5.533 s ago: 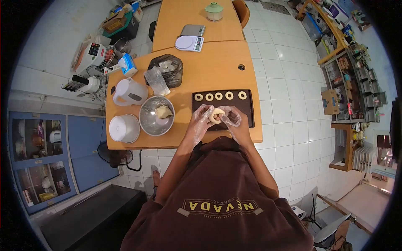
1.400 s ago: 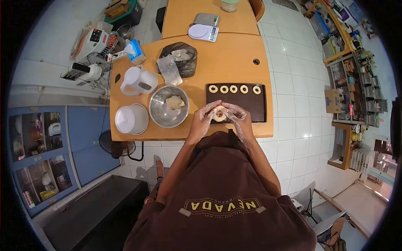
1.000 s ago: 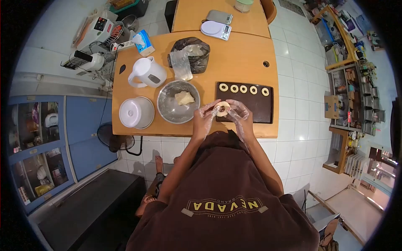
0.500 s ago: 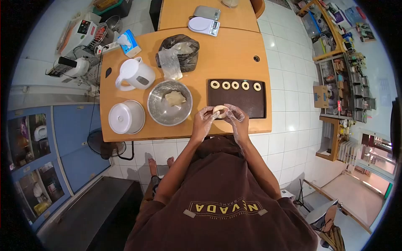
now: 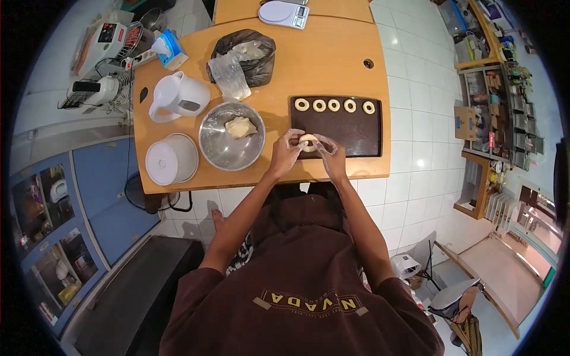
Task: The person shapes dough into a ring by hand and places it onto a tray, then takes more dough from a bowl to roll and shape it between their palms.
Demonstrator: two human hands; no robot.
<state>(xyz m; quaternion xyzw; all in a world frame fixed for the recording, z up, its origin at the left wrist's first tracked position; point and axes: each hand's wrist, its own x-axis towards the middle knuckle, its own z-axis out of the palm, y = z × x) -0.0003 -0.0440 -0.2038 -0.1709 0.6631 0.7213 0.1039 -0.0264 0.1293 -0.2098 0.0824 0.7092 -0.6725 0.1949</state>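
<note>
Between my two hands is a ring of pale dough (image 5: 309, 138), held over the near left corner of a dark baking tray (image 5: 338, 133). My left hand (image 5: 287, 152) pinches the ring's left side, and my right hand (image 5: 332, 158) grips its right side. Thin, clear, whitish-smeared gloves appear to cover both hands. Along the tray's far edge lies a row of several dough rings (image 5: 333, 105). Left of my hands, a steel bowl (image 5: 222, 155) contains a lump of dough (image 5: 240, 127).
A white lidded tub (image 5: 172, 159) and white electric kettle (image 5: 184, 95) stand at the table's left. Behind the bowl sits a black plastic bag (image 5: 259, 62) with a clear bag on it. A tissue box (image 5: 171, 50) and kitchen scale (image 5: 284, 14) are farther back.
The view has shifted, so the table and its things appear higher up. Both hands keep hold of the dough ring, which now shows its hole more openly toward the camera.
</note>
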